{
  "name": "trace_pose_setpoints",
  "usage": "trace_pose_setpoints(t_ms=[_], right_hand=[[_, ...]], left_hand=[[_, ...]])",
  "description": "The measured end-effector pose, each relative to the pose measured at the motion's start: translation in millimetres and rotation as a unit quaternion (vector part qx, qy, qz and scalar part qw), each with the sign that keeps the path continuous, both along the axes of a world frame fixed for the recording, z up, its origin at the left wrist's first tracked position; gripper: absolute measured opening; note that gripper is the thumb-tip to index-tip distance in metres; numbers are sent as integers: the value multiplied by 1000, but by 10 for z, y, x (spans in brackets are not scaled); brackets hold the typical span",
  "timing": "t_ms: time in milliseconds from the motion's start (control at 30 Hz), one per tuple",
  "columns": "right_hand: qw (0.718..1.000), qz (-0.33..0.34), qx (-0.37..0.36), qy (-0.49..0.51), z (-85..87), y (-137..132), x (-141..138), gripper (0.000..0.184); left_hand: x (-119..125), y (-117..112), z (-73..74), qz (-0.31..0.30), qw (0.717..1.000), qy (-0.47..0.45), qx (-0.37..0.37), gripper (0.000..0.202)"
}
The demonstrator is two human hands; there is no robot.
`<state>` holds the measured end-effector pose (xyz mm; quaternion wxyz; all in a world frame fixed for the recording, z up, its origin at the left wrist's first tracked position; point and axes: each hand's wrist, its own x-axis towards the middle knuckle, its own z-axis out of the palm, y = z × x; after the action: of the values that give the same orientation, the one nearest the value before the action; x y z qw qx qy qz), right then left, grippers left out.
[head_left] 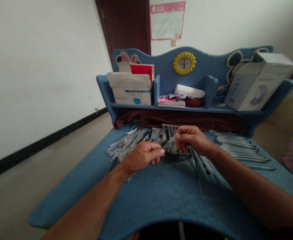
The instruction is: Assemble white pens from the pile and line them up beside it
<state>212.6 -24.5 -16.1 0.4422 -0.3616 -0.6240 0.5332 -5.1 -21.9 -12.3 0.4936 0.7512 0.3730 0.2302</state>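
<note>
Between my two hands stretches a slim translucent plastic piece (169, 142), pen-like in size; its exact kind is unclear. My left hand (142, 156) pinches its lower left end between thumb and fingers. The upper right end sits in the fingertips of my right hand (192, 138). Behind and left of my left hand lies a loose heap of pale, thin plastic pieces (125, 146). Thin dark rods (175, 158) lie under the held piece. Several pale sticks (203, 167) fan out below my right wrist. Further right, a row of slim pen-like sticks (239, 148) lies side by side.
The blue desk (146, 200) has a raised shelf (199, 110) at its back. On it stand an opened white box (131, 95), papers (171, 102) and a large white carton (254, 86). A yellow clock (184, 63) hangs above. Dark checked cloth (161, 117) lies underneath.
</note>
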Motion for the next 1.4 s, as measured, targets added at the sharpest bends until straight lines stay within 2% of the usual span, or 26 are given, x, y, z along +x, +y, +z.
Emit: trace_pose_setpoints(t_ms=[133,300,533,700,900,1100,1300,1400], right_hand=[[996,51,0,-73,48,-4,121,23],[989,112,-13,-93,26,-2,180,27],[990,116,-15,-76,-114,18,163,25],[989,123,-2,-79,-150,16,179,24],[990,118,-3,-80,-161,2,169,25],[993,109,3,-46,-124,7,111,27],[998,34,14,50,5,3,-65,29],[996,22,4,85,-16,-20,-223,31]], left_hand=[[-1,-12,28,-37,998,48,-9,27],[-13,-21,59,-47,997,63,1,29],[-21,-17,43,-38,998,59,-1,28],[-3,-25,20,-34,998,46,-17,26],[25,-49,-16,-10,999,27,-42,26],[18,-41,31,-3,999,21,-37,27],[14,-12,85,36,999,1,31,29],[30,10,47,54,997,-18,61,28]])
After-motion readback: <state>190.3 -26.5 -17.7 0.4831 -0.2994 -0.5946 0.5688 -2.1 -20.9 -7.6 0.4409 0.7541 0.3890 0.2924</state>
